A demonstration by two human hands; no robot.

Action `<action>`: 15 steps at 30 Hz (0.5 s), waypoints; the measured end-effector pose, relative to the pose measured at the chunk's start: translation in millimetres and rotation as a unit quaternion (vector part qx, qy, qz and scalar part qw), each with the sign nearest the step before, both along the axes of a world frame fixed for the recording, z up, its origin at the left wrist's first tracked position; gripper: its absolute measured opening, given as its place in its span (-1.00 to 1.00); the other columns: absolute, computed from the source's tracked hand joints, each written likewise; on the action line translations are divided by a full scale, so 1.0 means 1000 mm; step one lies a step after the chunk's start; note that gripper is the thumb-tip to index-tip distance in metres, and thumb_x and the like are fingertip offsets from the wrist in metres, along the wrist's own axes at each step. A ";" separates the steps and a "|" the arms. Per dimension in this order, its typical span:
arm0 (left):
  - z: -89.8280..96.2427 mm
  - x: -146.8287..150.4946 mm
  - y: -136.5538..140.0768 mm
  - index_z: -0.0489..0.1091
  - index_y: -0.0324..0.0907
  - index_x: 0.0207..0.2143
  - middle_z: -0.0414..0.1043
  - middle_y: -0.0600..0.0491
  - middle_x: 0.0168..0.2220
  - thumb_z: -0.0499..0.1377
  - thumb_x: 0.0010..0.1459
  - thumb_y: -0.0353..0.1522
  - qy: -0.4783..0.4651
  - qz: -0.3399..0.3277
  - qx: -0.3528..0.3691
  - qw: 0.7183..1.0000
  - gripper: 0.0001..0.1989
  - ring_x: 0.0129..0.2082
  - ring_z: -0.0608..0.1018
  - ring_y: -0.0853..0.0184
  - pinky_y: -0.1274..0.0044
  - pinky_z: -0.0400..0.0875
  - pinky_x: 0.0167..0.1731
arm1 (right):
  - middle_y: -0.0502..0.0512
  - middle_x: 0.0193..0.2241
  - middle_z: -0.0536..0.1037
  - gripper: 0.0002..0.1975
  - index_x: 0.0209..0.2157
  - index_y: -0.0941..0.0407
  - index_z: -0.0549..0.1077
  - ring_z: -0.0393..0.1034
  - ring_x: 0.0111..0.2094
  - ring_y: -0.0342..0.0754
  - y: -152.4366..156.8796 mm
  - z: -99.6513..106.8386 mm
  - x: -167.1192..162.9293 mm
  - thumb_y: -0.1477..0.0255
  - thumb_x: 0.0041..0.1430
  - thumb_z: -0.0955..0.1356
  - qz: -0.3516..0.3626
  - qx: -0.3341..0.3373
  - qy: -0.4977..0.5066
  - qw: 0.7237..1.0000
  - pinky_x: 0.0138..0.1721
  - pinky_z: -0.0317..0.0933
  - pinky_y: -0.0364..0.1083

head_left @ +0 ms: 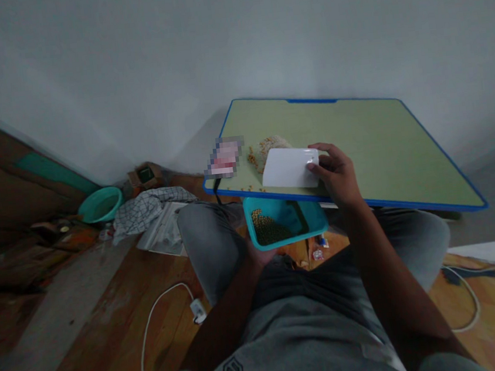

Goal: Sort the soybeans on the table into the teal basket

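Observation:
My right hand [337, 170] pinches a stiff white card [289, 168] by its right end, fingers above and thumb on its face. The card leans low over the table, partly covering a pile of pale grains [276, 142] with yellow kernels [252, 155] at its left side. My left hand [261, 255] supports a turquoise plastic tub [291, 241] from below, just under the table's front edge; most of its fingers are hidden. Inside the tub, small greenish beans [270, 228] and some yellow kernels lie toward the left.
The green tabletop [385, 153] with a blue rim spans my knees. A pixelated rectangular item [225, 157] lies at its left end. On the floor to the left are a green basin [101, 205], a checked cloth [148, 210] and a white cable plug [197, 310].

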State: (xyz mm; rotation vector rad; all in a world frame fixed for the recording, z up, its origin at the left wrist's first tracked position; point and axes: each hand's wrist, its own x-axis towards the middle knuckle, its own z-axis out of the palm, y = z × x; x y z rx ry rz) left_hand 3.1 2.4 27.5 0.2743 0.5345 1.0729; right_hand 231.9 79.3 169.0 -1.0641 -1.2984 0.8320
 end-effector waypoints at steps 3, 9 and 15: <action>-0.013 -0.001 0.003 0.63 -0.24 0.16 0.76 -0.14 0.13 -0.19 0.60 -0.06 -0.027 0.009 -0.006 1.000 -0.32 0.22 0.70 0.03 -0.12 0.39 0.37 | -0.01 -0.40 0.48 -0.57 0.08 -0.05 0.54 0.26 -0.45 -0.05 0.001 0.001 0.000 0.25 0.20 0.57 -0.003 -0.008 -0.011 1.000 -0.44 0.08 -0.07; -0.037 -0.001 0.014 0.68 -0.02 0.15 0.76 0.00 0.15 -0.05 0.55 -0.01 -0.075 -0.004 0.016 0.997 -0.43 0.28 0.66 0.02 -0.10 0.35 0.41 | -0.03 -0.41 0.47 -0.56 0.10 -0.08 0.51 0.25 -0.43 -0.04 0.006 0.003 0.000 0.19 0.23 0.55 0.019 -0.006 -0.010 1.000 -0.40 0.11 -0.06; -0.059 -0.010 0.022 0.72 0.10 0.10 0.79 0.09 0.11 -0.01 0.52 -0.01 -0.090 -0.020 0.033 0.995 -0.48 0.27 0.66 0.06 -0.02 0.43 0.39 | -0.08 -0.44 0.41 -0.52 0.11 -0.06 0.50 0.25 -0.43 -0.06 0.009 0.005 -0.002 0.13 0.21 0.52 0.019 -0.016 -0.014 1.000 -0.35 0.09 -0.07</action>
